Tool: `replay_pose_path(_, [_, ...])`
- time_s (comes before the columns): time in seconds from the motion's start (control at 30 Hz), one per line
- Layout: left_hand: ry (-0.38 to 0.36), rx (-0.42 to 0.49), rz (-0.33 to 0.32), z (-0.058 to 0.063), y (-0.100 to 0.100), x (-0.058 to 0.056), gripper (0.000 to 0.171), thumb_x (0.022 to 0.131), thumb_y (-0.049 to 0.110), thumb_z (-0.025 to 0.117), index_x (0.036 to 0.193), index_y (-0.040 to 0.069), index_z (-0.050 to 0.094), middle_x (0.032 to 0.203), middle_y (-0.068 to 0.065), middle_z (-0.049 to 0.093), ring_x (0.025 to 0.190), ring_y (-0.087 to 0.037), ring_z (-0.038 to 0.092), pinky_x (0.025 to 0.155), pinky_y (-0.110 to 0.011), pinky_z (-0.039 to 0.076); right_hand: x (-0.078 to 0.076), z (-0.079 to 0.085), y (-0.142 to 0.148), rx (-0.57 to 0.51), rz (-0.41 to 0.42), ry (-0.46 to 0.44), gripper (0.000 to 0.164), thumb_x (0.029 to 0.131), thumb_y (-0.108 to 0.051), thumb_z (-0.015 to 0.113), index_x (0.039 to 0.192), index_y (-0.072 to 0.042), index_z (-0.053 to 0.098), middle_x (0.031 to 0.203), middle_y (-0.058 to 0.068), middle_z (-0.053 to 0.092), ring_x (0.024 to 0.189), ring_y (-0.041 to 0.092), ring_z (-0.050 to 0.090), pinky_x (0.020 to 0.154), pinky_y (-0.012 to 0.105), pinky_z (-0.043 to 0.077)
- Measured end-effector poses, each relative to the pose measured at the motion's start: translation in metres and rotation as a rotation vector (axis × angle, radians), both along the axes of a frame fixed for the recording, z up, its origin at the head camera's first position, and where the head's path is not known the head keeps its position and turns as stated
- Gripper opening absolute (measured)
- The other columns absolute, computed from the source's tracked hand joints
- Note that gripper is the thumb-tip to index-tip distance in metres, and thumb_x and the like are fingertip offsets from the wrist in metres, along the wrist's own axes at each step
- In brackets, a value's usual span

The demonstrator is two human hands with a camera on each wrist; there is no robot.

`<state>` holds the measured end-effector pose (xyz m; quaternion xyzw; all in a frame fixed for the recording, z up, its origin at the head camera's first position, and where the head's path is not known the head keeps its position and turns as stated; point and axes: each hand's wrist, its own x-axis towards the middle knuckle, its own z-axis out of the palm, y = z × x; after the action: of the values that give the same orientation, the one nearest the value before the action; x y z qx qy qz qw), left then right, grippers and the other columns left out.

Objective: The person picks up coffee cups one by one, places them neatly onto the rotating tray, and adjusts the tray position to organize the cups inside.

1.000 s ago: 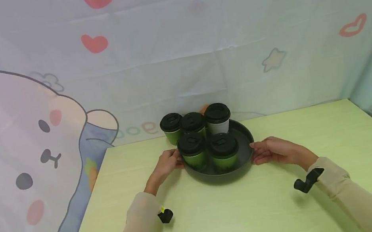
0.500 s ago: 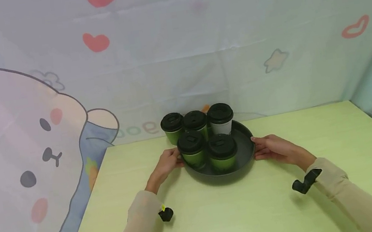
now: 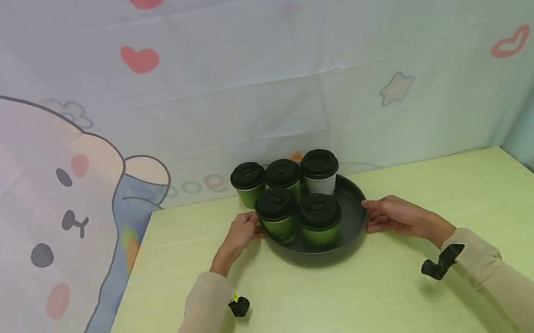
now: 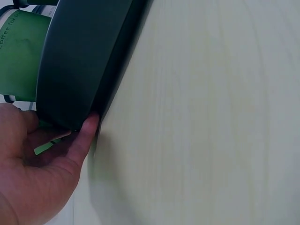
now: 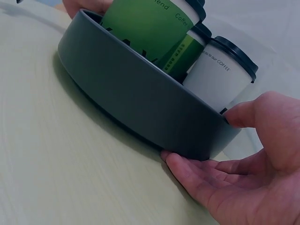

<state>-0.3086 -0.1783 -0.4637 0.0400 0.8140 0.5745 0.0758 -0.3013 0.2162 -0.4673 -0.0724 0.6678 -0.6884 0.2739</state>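
Observation:
In the head view a round dark grey tray (image 3: 354, 214) with a raised wall sits near the table's back edge. My left hand (image 3: 240, 232) grips its left side, thumb at the rim and a finger at the lower edge, as the left wrist view shows. At the opposite side my right hand (image 5: 262, 173) holds it, thumb over the rim and fingers at its underside. Two green paper coffee cups with black lids, the front left cup (image 3: 278, 226) and the front right cup (image 3: 321, 233), stand in the tray. Behind them is a white lidded cup (image 3: 322, 184).
Another green cup (image 3: 285, 192) stands between the others at the back, partly hidden. A further green cup (image 3: 252, 196) overlaps the tray's back left side. The pale yellow table (image 3: 340, 311) meets a printed cloth (image 3: 239, 50) right behind the cups.
The white cup and the middle back green cup have shifted slightly right, and the front right cup slightly left. Both hands stay on the tray, with a small shift of the right hand.

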Motion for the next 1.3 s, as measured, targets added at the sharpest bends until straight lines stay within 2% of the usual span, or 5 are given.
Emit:
replay_pose_path(0.4, [0.007, 0.013, 0.027, -0.002, 0.002, -0.005, 0.035, 0.112, 0.015, 0.039, 0.102, -0.004, 0.067, 0.100, -0.011, 0.064, 0.078, -0.016, 0.064, 0.079, -0.033, 0.060, 0.004, 0.000, 0.005, -0.025, 0.047, -0.037, 0.038, 0.111, -0.018, 0.051, 0.122, 0.018, 0.053, 0.100, 0.017, 0.067, 0.091, 0.022, 0.073, 0.094, 0.038, 0.059])
replay_pose_path(0.73, [0.000, -0.008, 0.033, 0.002, -0.008, -0.005, 0.042, 0.111, 0.019, 0.042, 0.127, -0.011, 0.065, 0.117, -0.022, 0.069, 0.097, -0.026, 0.072, 0.092, -0.040, 0.059, 0.007, 0.001, 0.007, -0.036, 0.120, -0.098, 0.030, 0.109, -0.016, 0.056, 0.108, 0.012, 0.067, 0.104, 0.023, 0.073, 0.102, 0.030, 0.074, 0.097, 0.041, 0.057])
replay_pose_path(0.97, [0.151, -0.229, 0.122, 0.013, -0.025, -0.009, 0.050, 0.105, 0.031, 0.057, 0.133, -0.010, 0.063, 0.119, -0.024, 0.070, 0.107, -0.035, 0.070, 0.092, -0.043, 0.057, 0.010, 0.000, 0.008, -0.037, 0.117, -0.097, 0.036, 0.108, -0.019, 0.058, 0.112, 0.016, 0.065, 0.106, 0.024, 0.073, 0.104, 0.031, 0.073, 0.099, 0.041, 0.056])
replay_pose_path(1.13, [0.296, -0.270, 0.226, 0.024, -0.033, -0.020, 0.070, 0.099, 0.030, 0.069, 0.148, -0.012, 0.043, 0.143, -0.032, 0.052, 0.130, -0.044, 0.053, 0.106, -0.053, 0.048, 0.011, 0.000, 0.008, -0.046, 0.109, -0.091, 0.033, 0.108, -0.018, 0.058, 0.111, 0.014, 0.065, 0.105, 0.024, 0.073, 0.103, 0.031, 0.074, 0.099, 0.041, 0.056])
replay_pose_path(1.3, [0.371, -0.302, 0.237, 0.035, -0.031, -0.030, 0.086, 0.095, 0.031, 0.076, 0.155, -0.011, 0.031, 0.151, -0.033, 0.039, 0.139, -0.047, 0.040, 0.114, -0.056, 0.037, 0.011, -0.001, 0.009, -0.063, 0.105, -0.092, 0.030, 0.108, -0.017, 0.058, 0.108, 0.011, 0.067, 0.103, 0.023, 0.073, 0.102, 0.031, 0.074, 0.098, 0.041, 0.056])
